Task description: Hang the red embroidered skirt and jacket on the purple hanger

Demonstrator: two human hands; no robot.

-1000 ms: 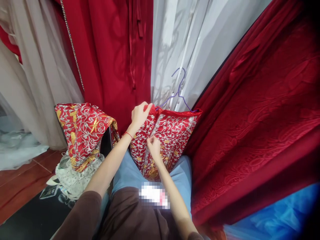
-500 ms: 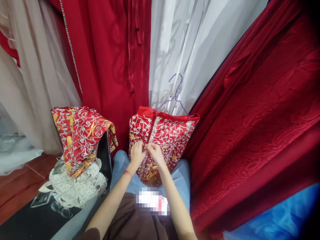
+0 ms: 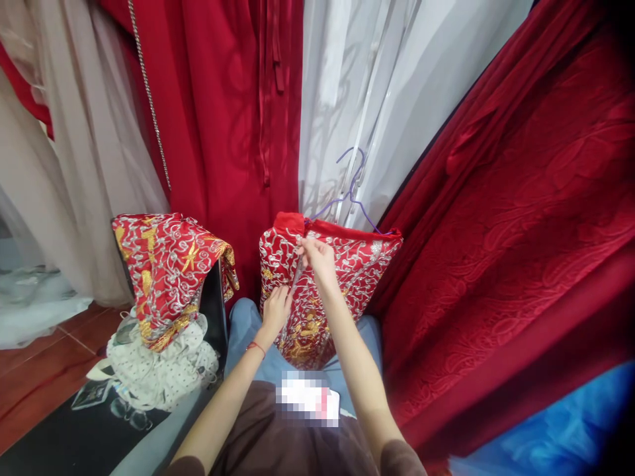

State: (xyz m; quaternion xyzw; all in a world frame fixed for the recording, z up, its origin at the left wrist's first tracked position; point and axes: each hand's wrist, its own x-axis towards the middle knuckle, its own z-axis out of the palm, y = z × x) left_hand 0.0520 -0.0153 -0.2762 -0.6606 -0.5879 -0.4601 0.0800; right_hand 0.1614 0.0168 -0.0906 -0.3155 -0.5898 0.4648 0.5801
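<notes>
- The red embroidered garment point(image 3: 354, 281) is propped at the person's knees, a purple hanger point(image 3: 353, 188) in its upper edge.
- The right hand point(image 3: 318, 256) has its grip clamped, fingertips together, on the front edge near the collar.
- The left hand point(image 3: 276, 311) touches the same edge lower down; whether its grip is clamped, one cannot tell.
- To the left, a second embroidered piece point(image 3: 171, 271) hangs above white dotted fabric point(image 3: 161, 373), near sunglasses point(image 3: 129, 414).

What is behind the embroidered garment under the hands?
Above the garment, a purple hanger and white cloth show. The hanger's lower part is covered, as is whatever lies directly behind.
</notes>
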